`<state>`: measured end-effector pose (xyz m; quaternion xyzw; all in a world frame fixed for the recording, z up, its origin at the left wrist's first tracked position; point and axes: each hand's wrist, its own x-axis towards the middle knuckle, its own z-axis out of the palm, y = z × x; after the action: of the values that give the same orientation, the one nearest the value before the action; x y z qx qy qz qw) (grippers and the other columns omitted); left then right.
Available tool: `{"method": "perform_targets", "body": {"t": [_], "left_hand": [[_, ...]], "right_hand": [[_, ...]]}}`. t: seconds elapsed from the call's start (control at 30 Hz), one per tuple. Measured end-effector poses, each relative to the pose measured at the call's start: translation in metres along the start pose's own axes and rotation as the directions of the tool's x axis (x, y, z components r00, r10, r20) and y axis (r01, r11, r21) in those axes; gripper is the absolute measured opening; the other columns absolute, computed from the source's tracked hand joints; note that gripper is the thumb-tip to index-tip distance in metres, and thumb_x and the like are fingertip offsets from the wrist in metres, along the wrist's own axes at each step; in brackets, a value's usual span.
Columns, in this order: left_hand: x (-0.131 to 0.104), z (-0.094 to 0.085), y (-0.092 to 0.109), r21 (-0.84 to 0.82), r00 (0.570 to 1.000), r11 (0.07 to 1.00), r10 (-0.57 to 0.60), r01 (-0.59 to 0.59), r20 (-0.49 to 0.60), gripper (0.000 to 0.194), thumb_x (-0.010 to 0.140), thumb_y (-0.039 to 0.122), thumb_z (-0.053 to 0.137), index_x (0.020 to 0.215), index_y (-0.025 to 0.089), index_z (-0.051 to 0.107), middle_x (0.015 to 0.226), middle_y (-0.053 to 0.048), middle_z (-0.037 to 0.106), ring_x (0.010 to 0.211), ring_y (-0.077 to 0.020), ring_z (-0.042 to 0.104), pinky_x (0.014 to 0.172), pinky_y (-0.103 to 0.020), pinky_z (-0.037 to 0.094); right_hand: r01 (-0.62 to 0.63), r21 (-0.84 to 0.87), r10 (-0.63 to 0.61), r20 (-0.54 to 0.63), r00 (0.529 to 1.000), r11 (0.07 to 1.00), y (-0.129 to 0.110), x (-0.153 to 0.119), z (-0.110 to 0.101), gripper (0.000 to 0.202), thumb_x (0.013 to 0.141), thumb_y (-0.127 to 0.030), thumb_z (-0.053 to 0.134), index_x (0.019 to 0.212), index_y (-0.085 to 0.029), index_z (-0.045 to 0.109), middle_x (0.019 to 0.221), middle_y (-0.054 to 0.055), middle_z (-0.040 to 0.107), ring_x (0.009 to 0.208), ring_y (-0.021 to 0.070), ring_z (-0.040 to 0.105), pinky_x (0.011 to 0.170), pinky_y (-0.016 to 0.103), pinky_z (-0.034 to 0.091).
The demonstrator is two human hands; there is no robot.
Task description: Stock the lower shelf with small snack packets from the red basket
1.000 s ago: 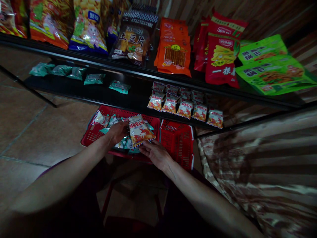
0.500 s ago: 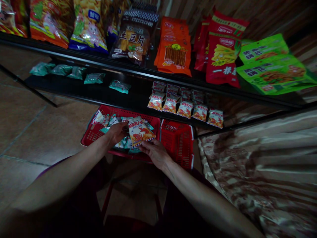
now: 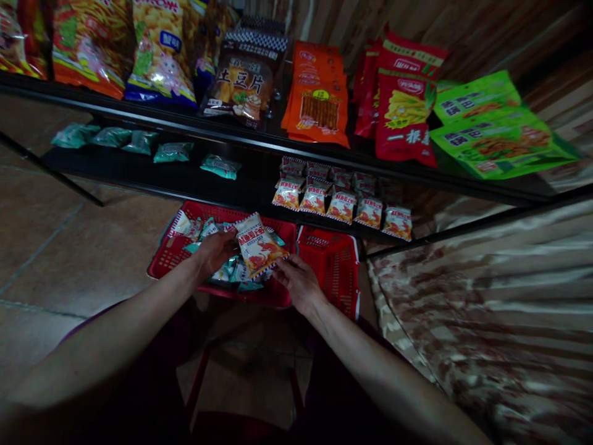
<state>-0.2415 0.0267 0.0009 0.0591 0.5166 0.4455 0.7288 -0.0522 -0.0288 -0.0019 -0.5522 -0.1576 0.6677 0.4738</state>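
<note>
A white and orange snack bag (image 3: 260,247) is held between both hands above a red basket (image 3: 162,262). Its left edge is gripped by my left hand (image 3: 217,250), and its lower right corner by my right hand (image 3: 297,281). Several teal and white packets (image 3: 227,272) lie in the basket under the bag, with another white and orange bag (image 3: 185,225) at the basket's back left. On the lower shelf stand two rows of small white and orange bags (image 3: 341,204). Teal packets (image 3: 173,152) lie spaced out on that shelf's left part.
A second red basket (image 3: 328,266) adjoins the first on the right. The black upper shelf (image 3: 152,111) overhangs the lower one and bears large bags, among them orange packs (image 3: 319,93) and green packs (image 3: 500,136). Patterned cloth (image 3: 482,296) hangs at the right.
The held bag has turned slightly and tilted up in my hands, its front now more in view. My right hand has shifted a little to the right. The whole view has moved slightly.
</note>
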Motion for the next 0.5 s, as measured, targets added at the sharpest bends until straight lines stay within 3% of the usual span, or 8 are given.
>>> {"method": "perform_targets", "body": {"t": [0.13, 0.2, 0.23, 0.3, 0.37, 0.43, 0.5], "left_hand": [[-0.001, -0.001, 0.0, 0.032, 1.0, 0.999, -0.004, 0.003, 0.005, 0.007, 0.078, 0.009, 0.055, 0.076, 0.015, 0.057, 0.074, -0.007, 0.063, 0.079, -0.0177, 0.063, 0.081, -0.035, 0.051], [-0.003, -0.001, 0.002, 0.012, 1.0, 1.0, -0.017, 0.017, 0.017, 0.005, 0.079, 0.011, 0.054, 0.077, 0.015, 0.057, 0.078, -0.008, 0.063, 0.083, -0.0202, 0.063, 0.084, -0.039, 0.051], [-0.005, 0.0, 0.003, 0.0, 0.999, 1.0, -0.019, 0.019, 0.027, 0.005, 0.08, 0.012, 0.053, 0.077, 0.014, 0.057, 0.08, -0.01, 0.063, 0.085, -0.0213, 0.063, 0.084, -0.041, 0.051], [-0.008, 0.001, 0.005, -0.013, 0.996, 1.0, -0.01, 0.011, 0.084, 0.006, 0.08, 0.016, 0.053, 0.08, 0.013, 0.059, 0.085, -0.011, 0.063, 0.086, -0.0225, 0.063, 0.085, -0.043, 0.05], [-0.012, 0.003, 0.007, -0.003, 0.983, 1.0, 0.001, 0.0, 0.184, 0.01, 0.08, 0.02, 0.057, 0.086, 0.013, 0.061, 0.091, -0.012, 0.064, 0.087, -0.0221, 0.062, 0.087, -0.043, 0.049], [-0.015, 0.005, 0.007, 0.006, 0.962, 1.0, -0.002, 0.001, 0.272, 0.014, 0.078, 0.024, 0.061, 0.089, 0.015, 0.063, 0.094, -0.01, 0.064, 0.088, -0.0204, 0.061, 0.088, -0.041, 0.048], [-0.016, 0.006, 0.006, -0.001, 0.949, 1.0, 0.011, -0.011, 0.315, 0.014, 0.078, 0.025, 0.063, 0.089, 0.017, 0.063, 0.094, -0.008, 0.064, 0.087, -0.0185, 0.061, 0.087, -0.038, 0.048]], "right_hand": [[0.112, -0.073, -0.112, 0.014, 0.994, 0.991, 0.001, 0.004, -0.002, 0.031, 0.053, -0.032, 0.08, 0.074, -0.02, 0.06, 0.073, -0.004, 0.063, 0.067, 0.0109, 0.058, 0.061, 0.025, 0.052], [0.279, -0.232, -0.269, 0.071, 0.96, 0.932, -0.001, 0.006, -0.004, 0.025, 0.061, -0.033, 0.075, 0.078, -0.022, 0.06, 0.076, -0.003, 0.062, 0.071, 0.0125, 0.058, 0.064, 0.026, 0.051], [0.389, -0.351, -0.369, 0.124, 0.921, 0.852, -0.003, 0.007, -0.005, 0.02, 0.066, -0.032, 0.071, 0.079, -0.022, 0.06, 0.076, -0.003, 0.061, 0.072, 0.0131, 0.057, 0.066, 0.027, 0.05], [0.592, -0.574, -0.533, 0.293, 0.794, 0.566, -0.008, 0.007, -0.009, 0.006, 0.075, -0.027, 0.063, 0.078, -0.022, 0.061, 0.078, 0.0, 0.06, 0.075, 0.0146, 0.057, 0.07, 0.028, 0.048], [0.697, -0.679, -0.576, 0.482, 0.66, 0.23, -0.012, 0.007, -0.013, 0.009, 0.08, -0.019, 0.055, 0.081, -0.021, 0.063, 0.085, 0.003, 0.061, 0.081, 0.0167, 0.058, 0.075, 0.03, 0.046], [0.718, -0.696, -0.532, 0.618, 0.578, -0.029, -0.014, 0.005, -0.015, 0.018, 0.082, -0.014, 0.05, 0.087, -0.022, 0.064, 0.091, 0.005, 0.063, 0.088, 0.0187, 0.058, 0.079, 0.032, 0.046], [0.698, -0.682, -0.478, 0.698, 0.534, -0.216, -0.014, 0.002, -0.016, 0.023, 0.082, -0.011, 0.048, 0.092, -0.023, 0.065, 0.094, 0.006, 0.064, 0.091, 0.0202, 0.057, 0.08, 0.032, 0.045]]}}
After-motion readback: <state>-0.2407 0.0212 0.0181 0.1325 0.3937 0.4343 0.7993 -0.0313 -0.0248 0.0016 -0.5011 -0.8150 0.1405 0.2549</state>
